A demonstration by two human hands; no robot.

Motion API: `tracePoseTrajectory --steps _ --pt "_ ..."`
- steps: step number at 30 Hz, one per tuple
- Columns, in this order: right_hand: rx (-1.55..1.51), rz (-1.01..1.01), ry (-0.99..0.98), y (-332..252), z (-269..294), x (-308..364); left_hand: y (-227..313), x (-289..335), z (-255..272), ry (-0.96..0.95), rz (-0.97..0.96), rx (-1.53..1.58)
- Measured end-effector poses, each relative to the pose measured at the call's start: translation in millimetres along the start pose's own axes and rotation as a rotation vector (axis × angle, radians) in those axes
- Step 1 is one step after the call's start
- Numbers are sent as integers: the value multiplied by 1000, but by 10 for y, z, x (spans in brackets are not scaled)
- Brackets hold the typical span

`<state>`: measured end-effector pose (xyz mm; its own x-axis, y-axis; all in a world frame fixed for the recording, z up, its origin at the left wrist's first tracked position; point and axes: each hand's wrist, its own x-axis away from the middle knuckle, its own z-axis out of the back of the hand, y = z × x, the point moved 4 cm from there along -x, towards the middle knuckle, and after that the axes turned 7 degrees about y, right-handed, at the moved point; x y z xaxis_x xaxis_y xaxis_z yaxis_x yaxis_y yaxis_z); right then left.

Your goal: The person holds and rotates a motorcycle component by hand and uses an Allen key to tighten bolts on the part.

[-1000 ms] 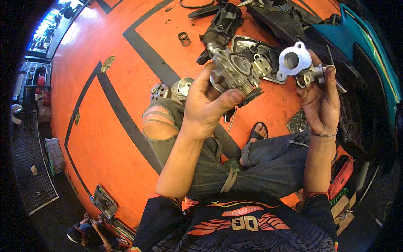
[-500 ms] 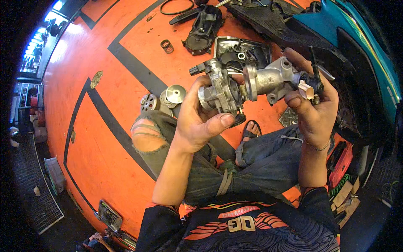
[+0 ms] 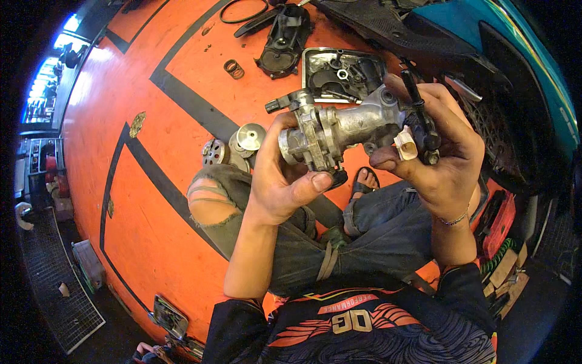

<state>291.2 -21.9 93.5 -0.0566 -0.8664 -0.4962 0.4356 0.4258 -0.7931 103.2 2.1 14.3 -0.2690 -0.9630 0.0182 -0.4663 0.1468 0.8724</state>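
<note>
My left hand (image 3: 279,176) is closed round a metal throttle body (image 3: 314,134) with a black connector at its upper left. My right hand (image 3: 442,151) grips a silver intake manifold (image 3: 370,121), which carries a black fuel injector (image 3: 421,115) and a white plug socket (image 3: 405,145). The manifold's flanged end lies against the throttle body, with no gap visible between them. Both parts are held up above my crossed legs. My left fingers are partly hidden behind the throttle body.
Beyond my hands, a metal tray (image 3: 379,68) holds loose parts on the orange floor. Near it lie a black cover (image 3: 285,45), a coil spring (image 3: 234,69), a belt (image 3: 244,18) and round metal pulleys (image 3: 250,138). Teal vehicle bodywork (image 3: 515,67) stands at the right.
The intake manifold has moved left and turned, closing the gap to the throttle body. My right hand has shifted with it, and the injector points more toward the upper left.
</note>
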Motion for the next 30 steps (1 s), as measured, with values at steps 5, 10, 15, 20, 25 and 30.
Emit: tracePoseTrajectory --steps 5,10,15,20,25,30 --pt "-4 68 -5 -10 2 9 -18 0 15 -3 -4 23" --pt "-28 25 -2 -34 12 20 -16 6 -3 -2 14 12" --pt "-17 72 -27 0 16 35 10 11 -47 0 -4 17" --pt "-121 29 31 12 20 65 4 11 -41 -16 -38 11" --pt "-31 12 62 14 49 44 -22 -3 -48 -19 -35 0" --pt "16 -60 61 21 20 42 -22 19 -29 -24 -17 -3"
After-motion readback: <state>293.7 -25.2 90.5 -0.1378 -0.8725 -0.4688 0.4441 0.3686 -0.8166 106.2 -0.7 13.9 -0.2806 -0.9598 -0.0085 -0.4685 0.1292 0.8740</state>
